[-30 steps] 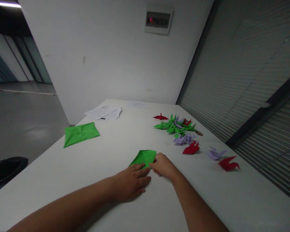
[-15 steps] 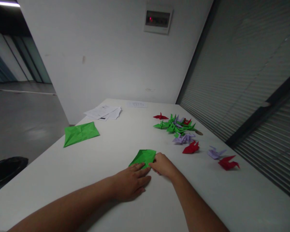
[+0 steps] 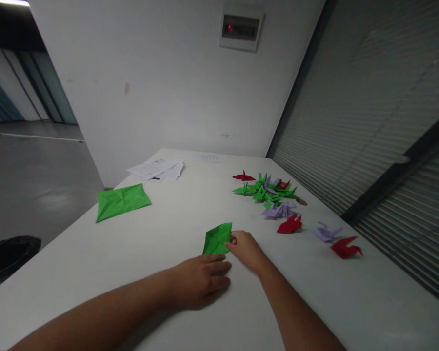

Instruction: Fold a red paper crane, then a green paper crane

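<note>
In the head view, the right hand (image 3: 245, 247) is pinching the right edge of the small green paper (image 3: 215, 240) between thumb and fingers. The left hand (image 3: 201, 280) is lying open, fingers extended along the paper's near edge — whether they are pressing it is not showing clearly. The paper is sitting near the middle of the table (image 3: 168, 234). For careful handling, the left hand would best be bracing lightly while the right is keeping edges aligned — squeezing harder could be wrinkling the corner.

I get a dim, slightly soft feed: lamp (image 3: 11, 2) bright top left, faint glare on the floor (image 3: 54, 200), shadow on the counter (image 3: 168, 229).
</note>
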The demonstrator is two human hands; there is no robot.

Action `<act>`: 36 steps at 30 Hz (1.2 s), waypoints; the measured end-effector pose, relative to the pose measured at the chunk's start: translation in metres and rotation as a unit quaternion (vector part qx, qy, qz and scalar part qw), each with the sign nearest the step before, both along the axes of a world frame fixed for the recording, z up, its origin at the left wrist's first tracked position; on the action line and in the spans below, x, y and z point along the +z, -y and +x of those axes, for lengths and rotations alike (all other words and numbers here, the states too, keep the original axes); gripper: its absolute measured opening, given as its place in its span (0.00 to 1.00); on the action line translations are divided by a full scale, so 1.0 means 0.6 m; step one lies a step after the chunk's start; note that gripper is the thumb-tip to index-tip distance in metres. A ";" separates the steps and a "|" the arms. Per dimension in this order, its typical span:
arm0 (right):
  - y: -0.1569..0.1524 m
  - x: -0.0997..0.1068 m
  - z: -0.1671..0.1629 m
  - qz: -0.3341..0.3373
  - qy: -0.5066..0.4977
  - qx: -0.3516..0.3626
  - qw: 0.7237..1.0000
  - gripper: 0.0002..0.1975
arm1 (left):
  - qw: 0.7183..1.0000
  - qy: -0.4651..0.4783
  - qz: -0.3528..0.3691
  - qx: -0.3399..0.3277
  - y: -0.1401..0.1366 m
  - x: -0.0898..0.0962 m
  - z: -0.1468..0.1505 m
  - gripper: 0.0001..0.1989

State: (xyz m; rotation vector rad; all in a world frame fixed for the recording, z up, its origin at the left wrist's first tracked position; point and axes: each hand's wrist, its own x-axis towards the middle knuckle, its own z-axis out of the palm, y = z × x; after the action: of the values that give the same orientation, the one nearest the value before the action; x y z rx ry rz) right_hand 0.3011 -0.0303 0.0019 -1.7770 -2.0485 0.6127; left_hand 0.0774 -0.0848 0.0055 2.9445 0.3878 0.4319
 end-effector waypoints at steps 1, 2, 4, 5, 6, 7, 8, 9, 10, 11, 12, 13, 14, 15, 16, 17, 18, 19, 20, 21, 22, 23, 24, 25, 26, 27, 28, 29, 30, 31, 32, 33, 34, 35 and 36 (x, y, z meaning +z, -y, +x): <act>0.000 -0.002 -0.002 0.007 0.002 -0.004 1.000 0.05 | 1.000 0.002 -0.002 -0.015 0.000 0.001 0.001 0.15; 0.000 -0.004 -0.004 0.015 0.003 -0.005 1.000 0.06 | 1.000 0.006 -0.005 -0.031 0.001 0.001 0.001 0.14; 0.000 -0.008 -0.007 0.026 0.000 -0.002 1.000 0.06 | 0.997 0.021 -0.019 -0.067 0.000 0.003 0.002 0.13; 0.001 -0.009 -0.008 0.030 -0.004 -0.002 1.000 0.06 | 0.995 0.031 -0.030 -0.087 0.000 0.004 0.001 0.12; 0.001 -0.011 -0.009 0.033 -0.009 -0.001 0.999 0.05 | 0.993 0.047 -0.045 -0.100 -0.002 0.006 0.000 0.11; 0.001 -0.012 -0.010 0.036 -0.015 0.000 0.999 0.05 | 0.991 0.066 -0.062 -0.102 -0.004 0.009 -0.002 0.11; 0.001 -0.013 -0.010 0.039 -0.020 0.000 0.999 0.06 | 0.989 0.091 -0.081 -0.087 -0.007 0.012 -0.006 0.10; 0.002 -0.014 -0.011 0.043 -0.023 -0.001 0.999 0.07 | 0.986 0.125 -0.098 -0.040 -0.011 0.015 -0.010 0.10; 0.002 -0.014 -0.011 0.046 -0.024 -0.003 0.999 0.09 | 0.980 0.162 -0.112 0.027 -0.018 0.016 -0.016 0.09; 0.002 -0.015 -0.012 0.047 -0.023 -0.009 0.999 0.10 | 0.967 0.199 -0.123 0.102 -0.026 0.016 -0.022 0.09; 0.003 -0.014 -0.013 0.049 -0.021 -0.016 0.998 0.11 | 0.947 0.231 -0.137 0.176 -0.036 0.013 -0.029 0.08; 0.004 -0.013 -0.015 0.052 -0.017 -0.027 0.998 0.13 | 0.926 0.251 -0.158 0.235 -0.047 0.007 -0.035 0.07; 0.005 -0.012 -0.017 0.057 -0.012 -0.037 0.998 0.14 | 0.902 0.267 -0.188 0.282 -0.059 -0.001 -0.040 0.07; 0.006 -0.010 -0.019 0.062 -0.006 -0.045 0.997 0.14 | 0.881 0.283 -0.216 0.313 -0.072 -0.010 -0.044 0.08; 0.007 -0.008 -0.022 0.068 0.001 -0.049 0.996 0.14 | 0.861 0.298 -0.248 0.330 -0.084 -0.021 -0.046 0.10; 0.009 -0.006 -0.024 0.073 0.009 -0.049 0.996 0.14 | 0.847 0.306 -0.286 0.327 -0.094 -0.032 -0.048 0.12; 0.011 -0.005 -0.026 0.077 0.016 -0.046 0.996 0.14 | 0.836 0.311 -0.323 0.316 -0.103 -0.042 -0.048 0.15; 0.012 -0.004 -0.028 0.081 0.020 -0.039 0.996 0.14 | 0.829 0.315 -0.350 0.301 -0.109 -0.050 -0.047 0.17; 0.014 -0.003 -0.030 0.088 0.020 -0.027 0.996 0.13 | 0.826 0.317 -0.364 0.291 -0.113 -0.056 -0.046 0.19; 0.015 -0.004 -0.031 0.096 0.015 -0.014 0.995 0.13 | 0.827 0.313 -0.363 0.294 -0.115 -0.059 -0.044 0.19; 0.016 -0.005 -0.032 0.106 0.004 0.003 0.994 0.12 | 0.834 0.300 -0.355 0.297 -0.116 -0.060 -0.043 0.19; 0.017 -0.006 -0.032 0.114 -0.011 0.023 0.993 0.11 | 0.842 0.288 -0.344 0.301 -0.115 -0.060 -0.042 0.18; 0.018 -0.009 -0.032 0.122 -0.027 0.049 0.991 0.09 | 0.848 0.276 -0.334 0.305 -0.113 -0.058 -0.041 0.18; 0.018 -0.011 -0.032 0.129 -0.041 0.080 0.987 0.08 | 0.853 0.267 -0.327 0.308 -0.112 -0.056 -0.041 0.17; 0.019 -0.013 -0.031 0.134 -0.054 0.118 0.982 0.08 | 0.854 0.263 -0.323 0.311 -0.110 -0.054 -0.042 0.16; 0.019 -0.014 -0.031 0.139 -0.066 0.159 0.975 0.08 | 0.853 0.261 -0.322 0.315 -0.110 -0.053 -0.042 0.15; 0.020 -0.015 -0.031 0.144 -0.075 0.199 0.966 0.09 | 0.852 0.260 -0.323 0.319 -0.110 -0.053 -0.042 0.14; 0.021 -0.015 -0.031 0.146 -0.083 0.234 0.958 0.11 | 0.850 0.259 -0.325 0.323 -0.110 -0.052 -0.043 0.13; 0.023 -0.015 -0.031 0.147 -0.090 0.257 0.951 0.12 | 0.848 0.260 -0.328 0.324 -0.111 -0.053 -0.043 0.12; 0.025 -0.013 -0.031 0.145 -0.096 0.269 0.947 0.14 | 0.846 0.263 -0.334 0.322 -0.111 -0.053 -0.043 0.11; 0.027 -0.011 -0.032 0.141 -0.100 0.270 0.947 0.15 | 0.842 0.267 -0.343 0.318 -0.112 -0.053 -0.042 0.11; 0.029 -0.009 -0.032 0.136 -0.103 0.264 0.949 0.16 | 0.837 0.274 -0.355 0.312 -0.112 -0.052 -0.042 0.10; 0.030 -0.007 -0.033 0.129 -0.104 0.257 0.952 0.18 | 0.831 0.281 -0.368 0.307 -0.112 -0.051 -0.041 0.09; 0.032 -0.005 -0.033 0.123 -0.104 0.250 0.955 0.19 | 0.826 0.286 -0.381 0.302 -0.112 -0.049 -0.041 0.08; 0.033 -0.003 -0.034 0.118 -0.105 0.245 0.956 0.20 | 0.820 0.291 -0.392 0.298 -0.111 -0.047 -0.041 0.08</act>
State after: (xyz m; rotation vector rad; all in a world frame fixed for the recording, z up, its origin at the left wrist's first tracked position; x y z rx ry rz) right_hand 0.2809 -0.0503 0.0001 -1.0236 -2.3035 0.6254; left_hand 0.0528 -0.0179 -0.0227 1.7293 1.0786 0.9294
